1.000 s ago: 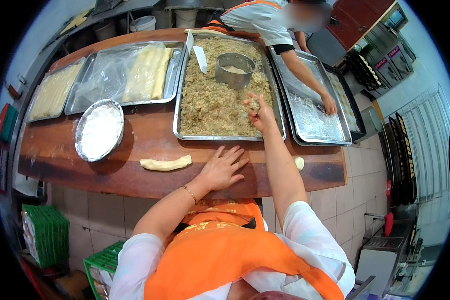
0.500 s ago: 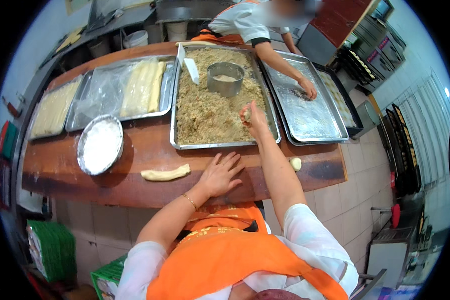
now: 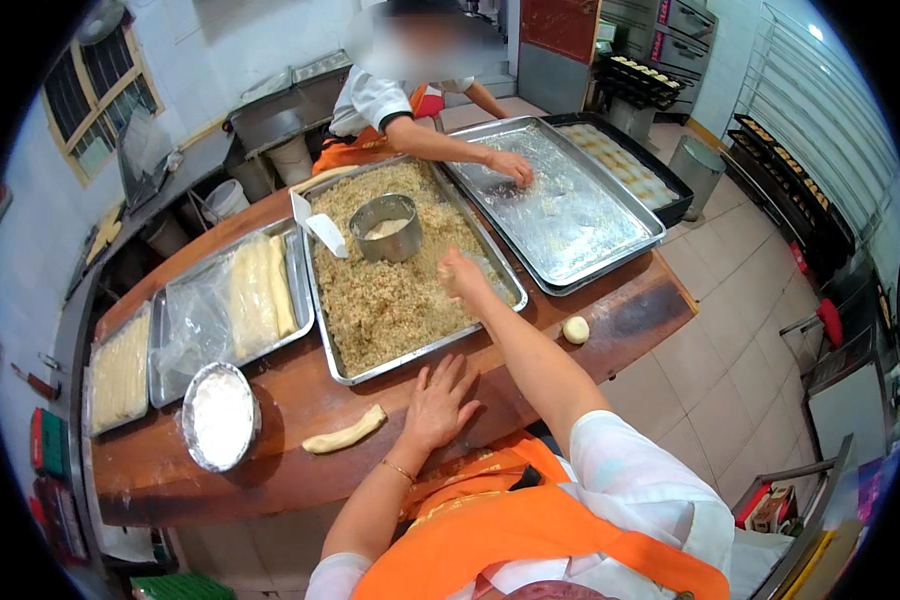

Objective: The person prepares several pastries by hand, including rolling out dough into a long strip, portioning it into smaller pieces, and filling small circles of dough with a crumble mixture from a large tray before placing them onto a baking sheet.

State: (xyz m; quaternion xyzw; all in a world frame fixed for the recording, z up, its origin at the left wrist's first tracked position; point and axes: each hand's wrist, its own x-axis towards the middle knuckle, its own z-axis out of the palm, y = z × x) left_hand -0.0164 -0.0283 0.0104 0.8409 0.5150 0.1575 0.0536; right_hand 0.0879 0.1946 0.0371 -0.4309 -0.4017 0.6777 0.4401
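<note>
My left hand lies flat on the wooden table, fingers spread, holding nothing. A short rope of pale dough rests just left of it. My right hand is closed above the right part of a metal tray of crumbly tan filling. Its fingers hide most of what they hold; half a second ago a lump of filling showed there. In this tray stand a round metal ring with pale powder inside and a white scraper. A round dough ball sits right of my right forearm.
A bowl of white flour stands at the left, near trays of dough strips and plastic-covered dough. Across the table, a co-worker's hand reaches over a floured metal tray. A dark tray lies beyond it.
The view has swung up and to the right, so the table appears tilted. My right hand stays closed over the filling, now with its back hiding the lump. My left hand remains flat.
</note>
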